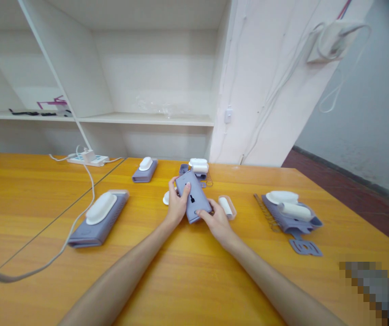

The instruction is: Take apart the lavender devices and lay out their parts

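Observation:
Above the middle of the table, a purple-grey plastic case (197,199) with a dark slot in its face is held tilted between both hands. My left hand (178,199) grips its upper left side, thumb on the face. The lower right corner is in my right hand (216,222), with the thumb pressed near a round hole. Partly hidden behind my left hand lies a white rounded part (165,198). Just beyond my right hand rests a white cylinder (225,206) in a translucent tray (232,209).
Assembled purple-grey units with white tops (101,208) (146,164) stand to the left. At the right lie an open purple-grey housing (287,217), a spring (265,210) and a flat slotted plate (305,247). More parts (198,165) sit at the back. A cable (87,206) runs from a power strip (88,158).

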